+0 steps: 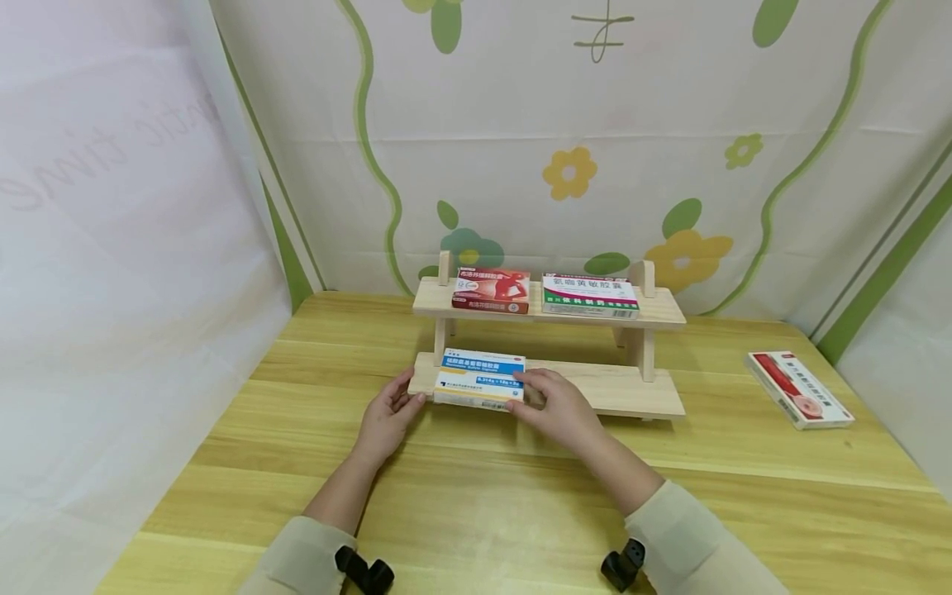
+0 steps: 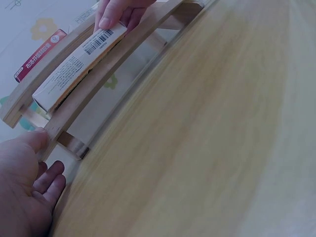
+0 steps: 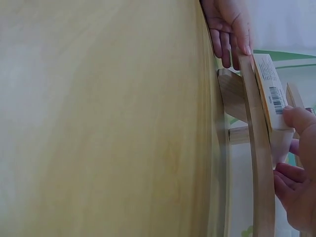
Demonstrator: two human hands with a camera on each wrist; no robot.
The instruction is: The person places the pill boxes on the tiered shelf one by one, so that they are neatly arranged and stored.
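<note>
A white-and-blue medicine box [image 1: 476, 387] lies on the left part of the lower board of a two-tier wooden shelf [image 1: 606, 391]. My right hand [image 1: 558, 409] holds the right end of this box, thumb at the front face and fingers farther back. In the right wrist view, the thumb presses beside the barcode of the medicine box [image 3: 269, 89]. At the left end of the lower board, my left hand [image 1: 387, 421] grips the corner, its thumb on the front edge. The lower fingers of the left hand [image 2: 24, 185] hang below the board in the left wrist view.
On the upper board sit a red medicine box [image 1: 491, 291] and a white, green and purple one [image 1: 590, 296]. A white-and-red medicine box [image 1: 800, 390] lies on the wooden table [image 1: 476, 504] at the right. Behind the shelf hangs a flowered cloth [image 1: 491, 124].
</note>
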